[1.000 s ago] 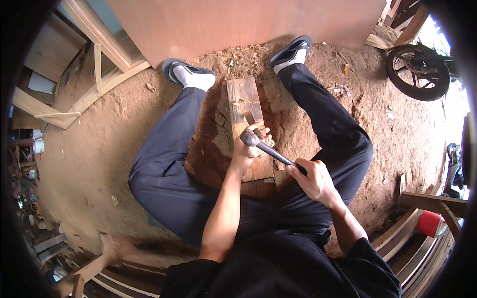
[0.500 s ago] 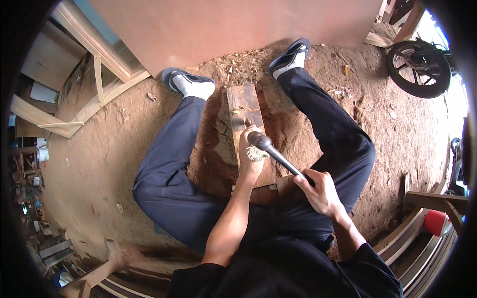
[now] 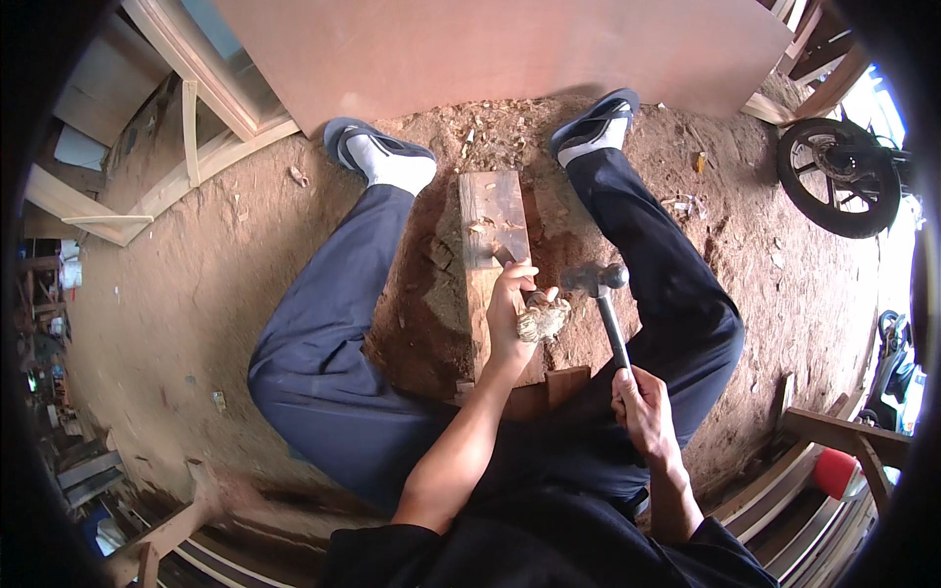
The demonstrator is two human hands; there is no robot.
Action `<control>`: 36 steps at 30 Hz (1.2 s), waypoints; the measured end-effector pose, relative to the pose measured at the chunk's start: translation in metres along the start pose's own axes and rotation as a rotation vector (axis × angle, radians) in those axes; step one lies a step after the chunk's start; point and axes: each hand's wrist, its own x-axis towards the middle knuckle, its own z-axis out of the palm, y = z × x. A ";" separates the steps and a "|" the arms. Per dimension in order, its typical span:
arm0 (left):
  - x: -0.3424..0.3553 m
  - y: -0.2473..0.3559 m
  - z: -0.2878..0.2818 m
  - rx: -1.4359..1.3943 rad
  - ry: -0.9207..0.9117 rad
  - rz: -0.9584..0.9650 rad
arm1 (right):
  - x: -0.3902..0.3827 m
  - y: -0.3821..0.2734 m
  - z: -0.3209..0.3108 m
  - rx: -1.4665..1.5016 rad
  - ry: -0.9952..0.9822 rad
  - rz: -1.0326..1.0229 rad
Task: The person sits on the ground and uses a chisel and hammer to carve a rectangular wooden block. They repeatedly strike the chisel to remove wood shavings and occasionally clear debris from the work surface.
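Note:
My left hand (image 3: 515, 314) grips a chisel (image 3: 508, 257) whose pale, frayed handle top (image 3: 542, 318) sticks out of the fist. The blade rests on a wooden plank (image 3: 494, 200) lying lengthwise between my legs, with small chips on its surface. My right hand (image 3: 642, 407) is closed on the shaft of a metal-headed hammer (image 3: 616, 332), its head raised to the right of the chisel and apart from it.
A large panel (image 3: 490, 54) lies beyond my sandalled feet. Timber frames (image 3: 186, 157) are at the upper left, a motorbike wheel (image 3: 836, 178) at the upper right. Wooden boards and a red cylindrical object (image 3: 835, 473) are at the lower right; wood chips litter the dirt floor.
The hammer head has swung from over my left hand to the right, away from the chisel, and my right hand has moved slightly down and right.

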 end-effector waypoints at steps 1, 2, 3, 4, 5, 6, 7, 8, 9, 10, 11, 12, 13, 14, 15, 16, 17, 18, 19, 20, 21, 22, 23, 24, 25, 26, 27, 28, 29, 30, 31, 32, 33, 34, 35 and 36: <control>0.000 0.007 -0.003 0.113 0.031 0.156 | 0.001 0.002 0.000 -0.017 -0.004 0.009; -0.002 0.009 -0.003 0.050 0.013 0.088 | 0.003 0.004 -0.001 -0.035 -0.008 0.017; -0.003 0.014 -0.006 -0.006 -0.004 0.023 | 0.005 0.006 0.000 -0.037 -0.019 0.025; -0.001 0.018 -0.005 0.059 0.030 0.077 | 0.006 0.007 0.002 -0.047 -0.023 0.035; 0.001 0.023 -0.003 0.126 0.066 0.127 | 0.007 0.008 0.004 -0.056 -0.025 0.045; 0.002 0.022 -0.004 0.114 0.047 0.133 | 0.008 0.008 0.005 -0.066 -0.027 0.052; 0.003 0.022 -0.005 0.101 0.027 0.138 | 0.009 0.006 0.006 -0.070 -0.030 0.055; 0.004 0.021 -0.006 0.088 0.007 0.143 | 0.008 0.005 0.007 -0.073 -0.032 0.059; 0.004 0.018 -0.005 0.109 0.005 0.123 | 0.009 0.004 0.007 -0.077 -0.034 0.062; 0.004 0.014 -0.004 0.091 0.008 0.099 | 0.010 0.005 0.008 -0.074 -0.033 0.069; 0.003 0.010 -0.003 0.074 0.011 0.074 | 0.012 0.008 0.009 -0.071 -0.031 0.077; 0.004 0.010 -0.002 0.054 0.012 0.048 | 0.013 0.010 0.008 -0.067 -0.027 0.087; 0.007 0.008 -0.001 0.123 0.029 0.080 | 0.014 0.010 0.008 -0.043 -0.027 0.109; 0.010 0.006 0.000 0.192 0.046 0.113 | 0.015 0.007 0.008 -0.019 -0.027 0.131; 0.013 0.005 0.001 0.261 0.062 0.147 | 0.015 0.005 0.007 0.006 -0.026 0.151; 0.014 0.005 0.000 0.270 0.048 0.158 | 0.016 0.007 0.007 0.005 -0.024 0.150; 0.015 0.005 -0.003 0.279 0.034 0.169 | 0.017 0.009 0.007 0.004 -0.021 0.149; 0.018 0.005 -0.005 0.286 0.019 0.183 | 0.018 0.011 0.006 0.003 -0.016 0.145; 0.019 0.006 -0.006 0.272 0.009 0.181 | 0.019 0.014 0.006 -0.018 -0.015 0.130; 0.019 0.008 -0.007 0.257 -0.001 0.179 | 0.019 0.017 0.005 -0.040 -0.014 0.116; 0.019 0.010 -0.009 0.247 -0.012 0.176 | 0.020 0.018 0.006 -0.060 -0.016 0.102; 0.020 0.011 -0.010 0.255 -0.018 0.186 | 0.020 0.017 0.006 -0.054 -0.022 0.115; 0.021 0.013 -0.011 0.262 -0.025 0.196 | 0.019 0.014 0.007 -0.048 -0.027 0.128; 0.021 0.013 -0.012 0.270 -0.032 0.205 | 0.018 0.011 0.008 -0.043 -0.033 0.140; 0.022 0.012 -0.014 0.252 -0.039 0.215 | 0.018 0.009 0.008 -0.040 -0.034 0.146; 0.023 0.012 -0.016 0.253 -0.039 0.204 | 0.017 0.008 0.009 -0.037 -0.034 0.151; 0.022 0.011 -0.017 0.253 -0.040 0.194 | 0.017 0.007 0.008 -0.034 -0.033 0.155; 0.022 0.010 -0.018 0.253 -0.041 0.185 | 0.017 0.008 0.008 -0.020 -0.038 0.153; 0.022 0.009 -0.019 0.252 -0.032 0.183 | 0.018 0.011 0.006 -0.005 -0.042 0.151; 0.022 0.007 -0.021 0.240 -0.030 0.180 | 0.018 0.012 0.006 0.010 -0.048 0.149; 0.022 0.005 -0.023 0.230 -0.027 0.176 | 0.018 0.010 0.007 0.002 -0.038 0.151; 0.022 0.003 -0.024 0.219 -0.024 0.172 | 0.017 0.007 0.008 -0.005 -0.030 0.153; 0.025 0.009 -0.025 0.183 -0.038 0.163 | 0.017 0.005 0.008 -0.013 -0.017 0.156; 0.024 0.008 -0.025 0.198 -0.047 0.170 | 0.017 0.005 0.007 -0.023 -0.015 0.163; 0.024 0.007 -0.025 0.212 -0.055 0.177 | 0.017 0.006 0.007 -0.032 -0.013 0.170; 0.024 0.007 -0.025 0.227 -0.063 0.186 | 0.017 0.007 0.007 -0.042 -0.012 0.176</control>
